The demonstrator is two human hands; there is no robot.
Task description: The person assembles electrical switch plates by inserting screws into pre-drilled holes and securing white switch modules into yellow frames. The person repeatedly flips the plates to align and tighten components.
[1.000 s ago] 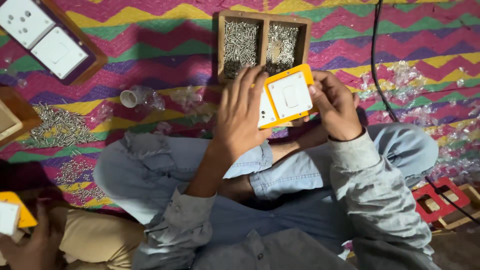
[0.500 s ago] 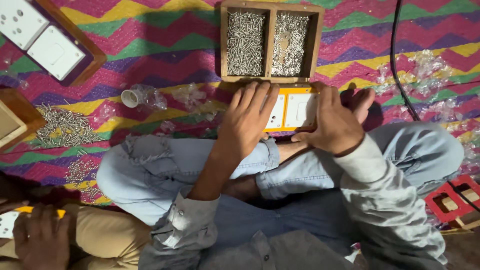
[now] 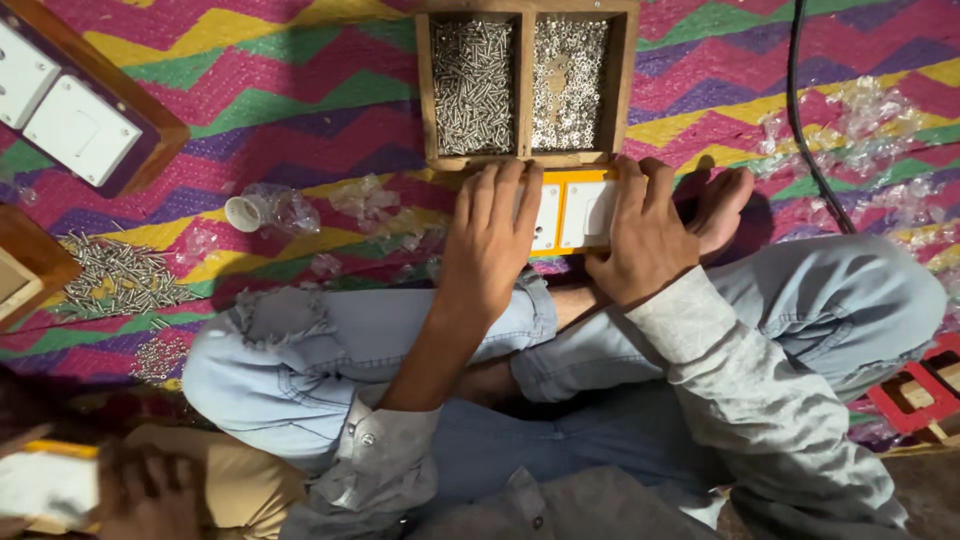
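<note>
Left hand [image 3: 492, 238] and right hand [image 3: 640, 235] press flat, fingers spread, on the yellow-framed switch plate [image 3: 566, 212], seemingly light, rigid plastic best gripped by its edges.

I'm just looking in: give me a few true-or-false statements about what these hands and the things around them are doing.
1. Both hands press on a yellow-framed switch plate. True.
2. The left hand holds a screwdriver. False: it lies flat on the plate, no tool showing.
3. The wooden tray has two compartments of small metal parts. True.
4. The plate rests in the person's lap. False: it lies on the mat, against the tray.
5. The right hand lies beside a black cable. False: they are apart.
</note>
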